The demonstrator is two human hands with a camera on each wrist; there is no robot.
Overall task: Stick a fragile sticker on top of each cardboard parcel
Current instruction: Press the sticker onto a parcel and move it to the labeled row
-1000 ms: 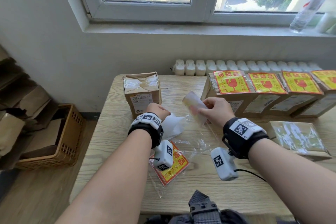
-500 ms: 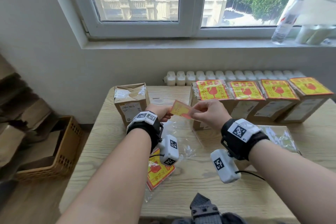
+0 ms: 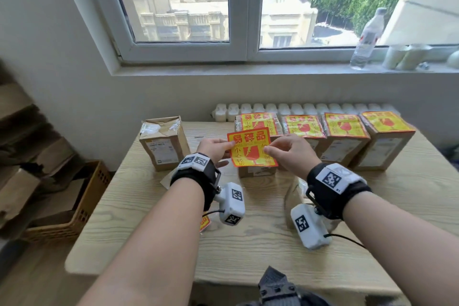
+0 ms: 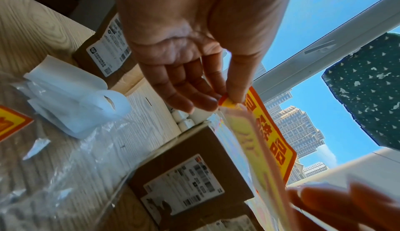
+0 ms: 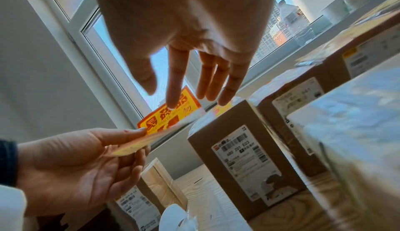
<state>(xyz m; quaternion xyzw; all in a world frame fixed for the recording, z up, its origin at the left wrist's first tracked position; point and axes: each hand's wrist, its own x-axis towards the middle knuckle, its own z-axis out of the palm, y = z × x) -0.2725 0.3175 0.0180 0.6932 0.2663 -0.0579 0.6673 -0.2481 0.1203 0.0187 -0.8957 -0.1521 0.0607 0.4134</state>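
While the left hand pinches the left edge of a red-and-yellow fragile sticker between thumb and fingertips, the right hand meets its right edge with straightened, loosely spread fingers, the index fingertip touching the printed face. It is held in the air above the table, in front of the leftmost of four labelled cardboard parcels lined along the far edge. One bare parcel stands at the far left corner. Peeled white backing papers lie on clear plastic wrap beneath the left hand, with another sticker near the left forearm.
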